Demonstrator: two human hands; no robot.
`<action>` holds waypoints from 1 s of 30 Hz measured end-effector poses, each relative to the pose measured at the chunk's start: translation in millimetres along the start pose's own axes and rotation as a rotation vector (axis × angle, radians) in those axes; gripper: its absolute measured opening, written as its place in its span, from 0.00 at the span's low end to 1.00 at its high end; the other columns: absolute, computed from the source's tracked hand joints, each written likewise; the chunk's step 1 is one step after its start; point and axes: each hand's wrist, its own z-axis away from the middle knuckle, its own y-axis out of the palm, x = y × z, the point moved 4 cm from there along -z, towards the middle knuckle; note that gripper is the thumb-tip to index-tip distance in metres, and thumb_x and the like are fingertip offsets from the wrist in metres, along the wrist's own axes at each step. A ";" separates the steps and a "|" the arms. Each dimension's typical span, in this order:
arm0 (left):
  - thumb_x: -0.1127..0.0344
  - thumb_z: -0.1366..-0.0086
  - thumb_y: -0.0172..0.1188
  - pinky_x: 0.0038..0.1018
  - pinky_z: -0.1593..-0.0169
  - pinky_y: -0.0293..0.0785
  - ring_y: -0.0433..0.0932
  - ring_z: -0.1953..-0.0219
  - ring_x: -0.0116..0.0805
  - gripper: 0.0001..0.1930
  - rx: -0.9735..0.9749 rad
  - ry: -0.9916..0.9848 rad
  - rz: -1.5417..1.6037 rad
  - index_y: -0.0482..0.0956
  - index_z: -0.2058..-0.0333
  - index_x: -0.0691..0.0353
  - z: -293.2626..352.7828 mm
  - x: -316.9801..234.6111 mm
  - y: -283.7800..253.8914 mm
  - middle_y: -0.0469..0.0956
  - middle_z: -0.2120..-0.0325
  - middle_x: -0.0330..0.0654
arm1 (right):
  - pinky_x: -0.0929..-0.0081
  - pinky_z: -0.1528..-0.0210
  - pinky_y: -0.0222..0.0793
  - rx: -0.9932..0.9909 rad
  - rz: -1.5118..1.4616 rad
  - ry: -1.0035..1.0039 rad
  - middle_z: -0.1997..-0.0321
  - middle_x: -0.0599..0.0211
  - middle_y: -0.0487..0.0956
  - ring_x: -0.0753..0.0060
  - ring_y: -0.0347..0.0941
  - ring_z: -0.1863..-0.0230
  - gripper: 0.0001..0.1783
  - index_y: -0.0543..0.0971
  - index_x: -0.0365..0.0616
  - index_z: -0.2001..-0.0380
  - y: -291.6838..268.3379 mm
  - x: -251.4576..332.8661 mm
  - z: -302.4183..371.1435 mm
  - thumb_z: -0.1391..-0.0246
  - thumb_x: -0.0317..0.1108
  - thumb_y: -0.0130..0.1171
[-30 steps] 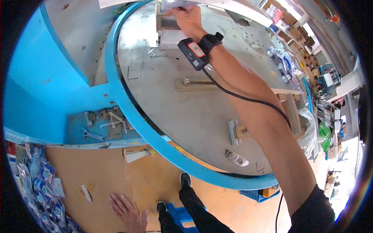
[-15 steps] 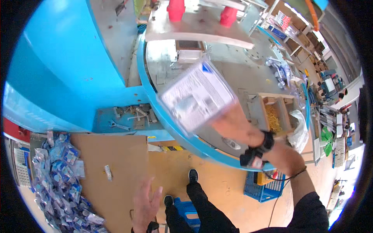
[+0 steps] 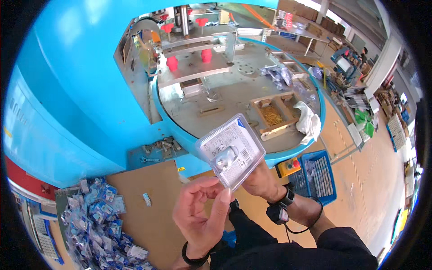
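Head view: right hand (image 3: 261, 180) grips clear blister pack (image 3: 230, 151) from behind, fingers closed on it, above round table (image 3: 234, 96) edge. Left hand (image 3: 200, 216) fingers pinch its lower corner. Pile of packs (image 3: 96, 220) lower left.

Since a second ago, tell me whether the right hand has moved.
Yes. The right hand has come back from the far side of the round turntable to its near rim, now holding a clear blister pack with the left hand.

A round grey machine table (image 3: 234, 96) with a blue rim carried a wooden tray (image 3: 275, 115) of yellow bits and a white rag (image 3: 308, 121) — a blue crate (image 3: 315, 176) stood below, and clear packets (image 3: 96, 222) lay heaped at lower left.
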 end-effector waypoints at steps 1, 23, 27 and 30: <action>0.77 0.35 0.63 0.27 0.62 0.83 0.83 0.66 0.32 0.13 -0.001 -0.034 0.030 0.74 0.53 0.71 5.5 -4.2 -1.1 0.82 0.63 0.48 | 0.61 0.42 0.71 -0.019 0.038 -0.037 0.49 0.57 0.82 0.55 0.78 0.48 0.21 0.80 0.40 0.50 -1.4 9.4 4.5 0.48 0.31 0.68; 0.73 0.30 0.58 0.25 0.66 0.79 0.81 0.71 0.29 0.08 0.191 -0.066 0.183 0.75 0.57 0.71 70.2 -60.6 18.1 0.81 0.69 0.46 | 0.71 0.45 0.73 -0.041 -0.526 0.220 0.49 0.69 0.81 0.77 0.76 0.50 0.31 0.77 0.42 0.45 -11.5 60.7 85.4 0.53 0.32 0.77; 0.73 0.29 0.58 0.24 0.65 0.79 0.81 0.70 0.28 0.07 0.268 -0.147 0.216 0.75 0.56 0.72 73.5 -55.6 22.8 0.81 0.70 0.45 | 0.71 0.46 0.73 -0.083 -0.543 0.250 0.50 0.70 0.81 0.77 0.76 0.51 0.29 0.78 0.43 0.46 -19.8 64.9 98.6 0.52 0.32 0.77; 0.71 0.28 0.58 0.23 0.65 0.77 0.81 0.71 0.28 0.08 0.308 -0.153 0.261 0.75 0.57 0.71 76.3 -55.1 28.3 0.81 0.70 0.45 | 0.71 0.46 0.72 -0.149 -0.452 0.232 0.50 0.70 0.81 0.77 0.75 0.51 0.29 0.77 0.43 0.46 -25.1 65.7 105.6 0.52 0.32 0.76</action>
